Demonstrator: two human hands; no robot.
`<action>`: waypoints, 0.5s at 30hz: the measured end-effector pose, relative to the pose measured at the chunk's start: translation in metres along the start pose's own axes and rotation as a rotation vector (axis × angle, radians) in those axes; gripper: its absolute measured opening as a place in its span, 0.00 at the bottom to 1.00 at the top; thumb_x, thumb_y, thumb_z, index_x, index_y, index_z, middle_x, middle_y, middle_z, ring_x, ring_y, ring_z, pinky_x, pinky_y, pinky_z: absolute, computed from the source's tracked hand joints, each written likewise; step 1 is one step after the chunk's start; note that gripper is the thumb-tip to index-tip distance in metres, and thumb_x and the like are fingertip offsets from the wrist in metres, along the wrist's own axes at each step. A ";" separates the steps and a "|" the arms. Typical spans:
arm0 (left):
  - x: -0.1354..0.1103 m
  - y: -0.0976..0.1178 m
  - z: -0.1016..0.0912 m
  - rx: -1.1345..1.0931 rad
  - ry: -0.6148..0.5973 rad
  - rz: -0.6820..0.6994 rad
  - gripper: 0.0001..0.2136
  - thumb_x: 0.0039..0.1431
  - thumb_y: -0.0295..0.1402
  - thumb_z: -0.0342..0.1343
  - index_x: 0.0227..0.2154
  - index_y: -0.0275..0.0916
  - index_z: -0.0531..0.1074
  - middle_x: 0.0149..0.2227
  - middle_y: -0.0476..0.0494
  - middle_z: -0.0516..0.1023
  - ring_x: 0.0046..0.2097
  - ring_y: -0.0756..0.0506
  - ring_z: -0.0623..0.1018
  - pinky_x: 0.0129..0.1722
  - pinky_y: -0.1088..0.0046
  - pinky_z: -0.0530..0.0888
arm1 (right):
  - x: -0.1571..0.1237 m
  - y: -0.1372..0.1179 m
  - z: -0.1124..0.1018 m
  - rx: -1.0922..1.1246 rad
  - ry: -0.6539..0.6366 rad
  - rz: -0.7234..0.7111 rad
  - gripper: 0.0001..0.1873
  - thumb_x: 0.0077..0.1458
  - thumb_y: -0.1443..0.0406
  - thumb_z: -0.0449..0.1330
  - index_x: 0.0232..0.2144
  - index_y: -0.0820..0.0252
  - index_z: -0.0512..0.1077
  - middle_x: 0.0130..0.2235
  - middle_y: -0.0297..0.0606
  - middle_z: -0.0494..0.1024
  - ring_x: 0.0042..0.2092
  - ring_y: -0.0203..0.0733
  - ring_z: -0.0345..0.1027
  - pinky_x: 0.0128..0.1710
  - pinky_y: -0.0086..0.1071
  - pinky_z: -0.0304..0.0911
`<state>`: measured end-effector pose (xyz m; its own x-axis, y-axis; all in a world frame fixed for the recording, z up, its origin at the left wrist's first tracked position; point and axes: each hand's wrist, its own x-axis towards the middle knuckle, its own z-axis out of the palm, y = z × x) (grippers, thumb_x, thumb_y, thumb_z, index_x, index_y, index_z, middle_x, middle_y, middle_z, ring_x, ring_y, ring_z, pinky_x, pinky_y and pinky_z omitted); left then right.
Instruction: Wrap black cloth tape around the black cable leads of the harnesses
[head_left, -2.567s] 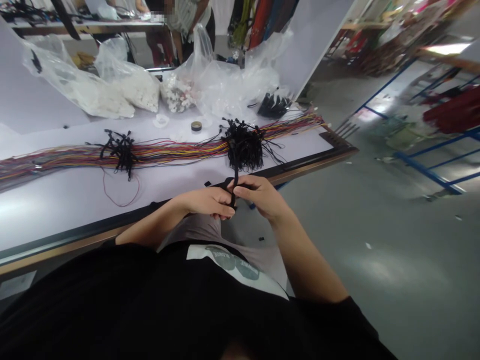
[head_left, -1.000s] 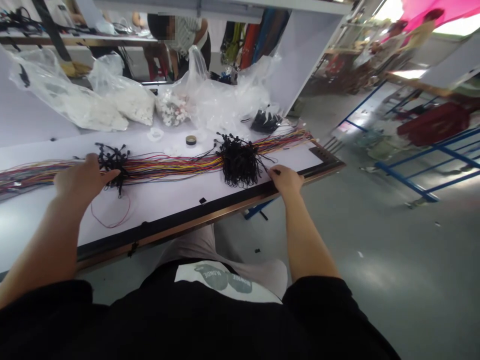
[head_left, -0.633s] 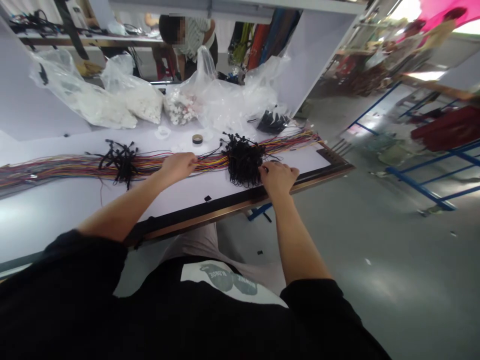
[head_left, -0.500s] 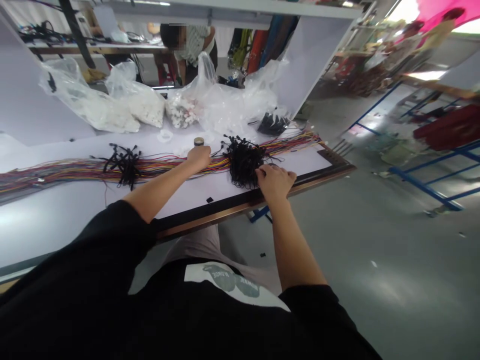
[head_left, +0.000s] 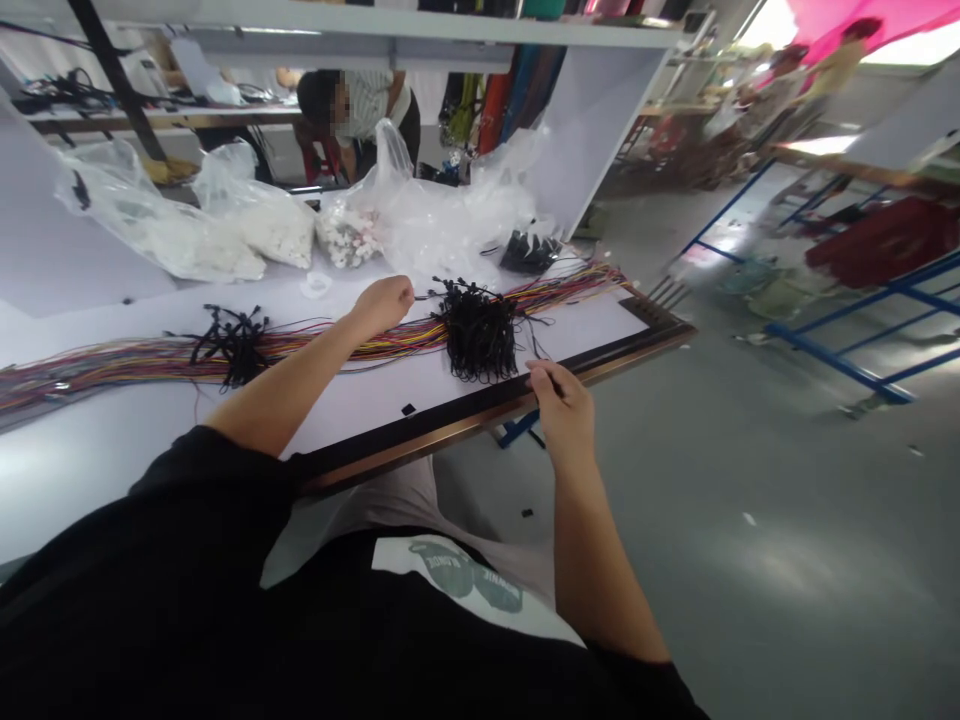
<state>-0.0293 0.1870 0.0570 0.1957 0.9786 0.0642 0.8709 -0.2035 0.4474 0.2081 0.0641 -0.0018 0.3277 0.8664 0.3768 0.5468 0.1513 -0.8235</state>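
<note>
Colored wires lie as a long wire bundle (head_left: 390, 340) across the white tabletop. A thick cluster of black cables with small connectors (head_left: 480, 335) sits over the bundle, and a smaller black cluster (head_left: 232, 345) lies farther left. My left hand (head_left: 384, 304) is closed above the wires, left of the thick cluster; a thin dark tip shows beside its fingers, and what it grips is hidden. My right hand (head_left: 564, 405) is pinched at the table's front edge, right of the thick cluster. A thin black wire (head_left: 535, 343) runs down to its fingertips.
Clear plastic bags of white parts (head_left: 281, 230) stand along the back, with a bag of black parts (head_left: 531, 250) at their right. The table's dark front edge (head_left: 450, 425) has a copper-colored rim. A person (head_left: 375, 105) bends beyond the shelf opening; blue metal frames (head_left: 832, 360) stand right.
My right hand has drawn away from the thick black cluster toward the front edge. My left hand has shifted slightly left and now covers the tape roll's place. The view has shifted a little.
</note>
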 end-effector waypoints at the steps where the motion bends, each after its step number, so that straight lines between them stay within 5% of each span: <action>1: -0.015 0.004 -0.006 -0.141 -0.015 0.021 0.09 0.55 0.26 0.47 0.33 0.34 0.72 0.32 0.42 0.76 0.28 0.51 0.72 0.32 0.73 0.68 | -0.001 -0.005 0.003 0.093 -0.020 0.014 0.15 0.50 0.56 0.54 0.34 0.58 0.75 0.32 0.37 0.78 0.35 0.41 0.69 0.40 0.37 0.62; 6: -0.090 0.020 -0.005 -0.803 -0.277 -0.059 0.04 0.54 0.26 0.49 0.31 0.36 0.67 0.21 0.51 0.70 0.16 0.58 0.56 0.18 0.79 0.55 | -0.010 -0.033 0.022 0.467 -0.188 0.064 0.15 0.46 0.55 0.59 0.35 0.56 0.74 0.26 0.30 0.73 0.30 0.36 0.65 0.37 0.36 0.63; 10: -0.128 0.024 0.014 -0.956 -0.386 -0.075 0.06 0.51 0.26 0.50 0.33 0.38 0.68 0.20 0.54 0.69 0.15 0.58 0.59 0.16 0.81 0.53 | -0.025 -0.049 0.030 0.611 -0.209 0.137 0.11 0.42 0.56 0.63 0.27 0.56 0.72 0.23 0.29 0.70 0.26 0.33 0.62 0.31 0.32 0.62; 15: -0.150 0.031 0.025 -0.950 -0.331 -0.059 0.04 0.51 0.26 0.48 0.28 0.36 0.68 0.20 0.54 0.67 0.22 0.56 0.67 0.22 0.81 0.62 | -0.042 -0.057 0.024 0.660 -0.234 0.190 0.08 0.41 0.60 0.64 0.25 0.56 0.73 0.27 0.30 0.73 0.29 0.34 0.64 0.33 0.32 0.63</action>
<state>-0.0203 0.0330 0.0385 0.4049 0.8989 -0.1672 0.1908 0.0957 0.9769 0.1446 0.0306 0.0189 0.1568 0.9743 0.1616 -0.1061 0.1793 -0.9781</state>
